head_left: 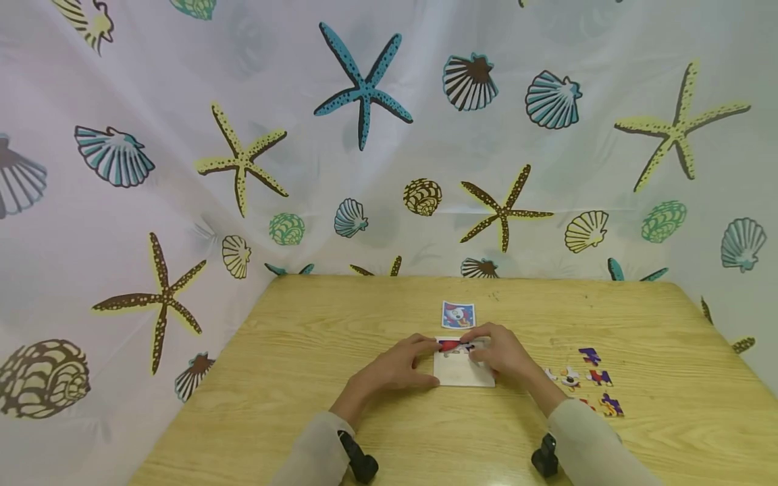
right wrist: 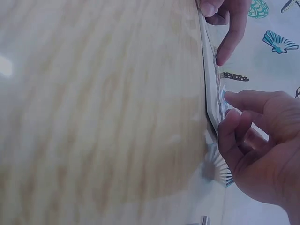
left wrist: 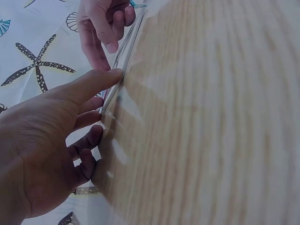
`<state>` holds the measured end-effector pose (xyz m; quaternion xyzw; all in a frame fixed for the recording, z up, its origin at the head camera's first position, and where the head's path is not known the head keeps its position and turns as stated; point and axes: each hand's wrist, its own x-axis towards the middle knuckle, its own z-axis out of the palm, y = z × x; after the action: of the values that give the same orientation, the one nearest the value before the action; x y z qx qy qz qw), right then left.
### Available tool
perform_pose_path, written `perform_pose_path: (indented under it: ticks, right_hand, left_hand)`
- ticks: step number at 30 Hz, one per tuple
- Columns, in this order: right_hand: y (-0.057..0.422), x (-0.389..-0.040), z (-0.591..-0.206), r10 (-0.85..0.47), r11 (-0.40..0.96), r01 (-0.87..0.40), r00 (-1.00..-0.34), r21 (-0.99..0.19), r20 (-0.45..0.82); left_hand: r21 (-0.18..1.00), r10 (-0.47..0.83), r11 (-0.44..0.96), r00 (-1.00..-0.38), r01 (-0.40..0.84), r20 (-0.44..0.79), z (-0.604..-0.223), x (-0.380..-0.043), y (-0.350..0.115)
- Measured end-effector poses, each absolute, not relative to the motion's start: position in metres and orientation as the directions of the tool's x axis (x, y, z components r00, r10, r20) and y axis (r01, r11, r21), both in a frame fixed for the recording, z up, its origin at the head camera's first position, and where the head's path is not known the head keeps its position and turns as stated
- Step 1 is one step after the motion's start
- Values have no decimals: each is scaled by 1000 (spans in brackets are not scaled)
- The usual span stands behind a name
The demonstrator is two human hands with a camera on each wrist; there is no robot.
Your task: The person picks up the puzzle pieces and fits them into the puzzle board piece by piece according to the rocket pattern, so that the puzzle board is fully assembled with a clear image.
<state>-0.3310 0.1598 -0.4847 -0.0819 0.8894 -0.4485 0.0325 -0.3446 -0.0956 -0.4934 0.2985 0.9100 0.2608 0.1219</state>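
Observation:
A white puzzle board (head_left: 462, 373) lies flat on the table, with a strip of joined puzzle pieces (head_left: 448, 345) in red and white along its far edge. My left hand (head_left: 398, 364) holds the board's left side, thumb near the front corner and fingertips by the far corner. My right hand (head_left: 501, 351) reaches over the board's right part; its thumb and forefinger grip a puzzle piece at the strip's right end, mostly hidden by the fingers. In the right wrist view, the right hand (right wrist: 262, 136) has its other fingers curled beside the board (right wrist: 211, 89).
Just behind the board lies a small picture card (head_left: 458, 315) with a white cartoon figure. Several loose puzzle pieces (head_left: 598, 376) are spread on the wooden table (head_left: 340, 304) to the right. A shell-and-starfish curtain (head_left: 389, 169) hangs around the table's back and sides.

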Motion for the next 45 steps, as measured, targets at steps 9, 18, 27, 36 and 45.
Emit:
perform_pose_path:
  ticks: [9, 18, 27, 36, 45]
  right_hand:
    - [169, -326, -483, -197, 480, -92, -980, -873, -5]
    - [193, -323, -484, -187, 407, -59, -982, -912, -19]
    - [214, -320, -474, -164, 402, -62, -986, -914, -5]
    - [242, -316, -478, -131, 476, -61, -991, -877, -2]
    - [267, -312, -481, -132, 419, -8, -990, -908, -52]
  left_hand:
    - [555, 583, 699, -809, 452, -75, -492, -342, -97]
    - [565, 587, 696, -805, 444, -91, -496, -343, -97]
    - [567, 593, 686, -802, 456, -72, -494, -343, -98]
    - [562, 591, 688, -804, 459, -68, -494, -343, -94]
    - [558, 590, 692, -805, 458, -70, -495, -344, -93]
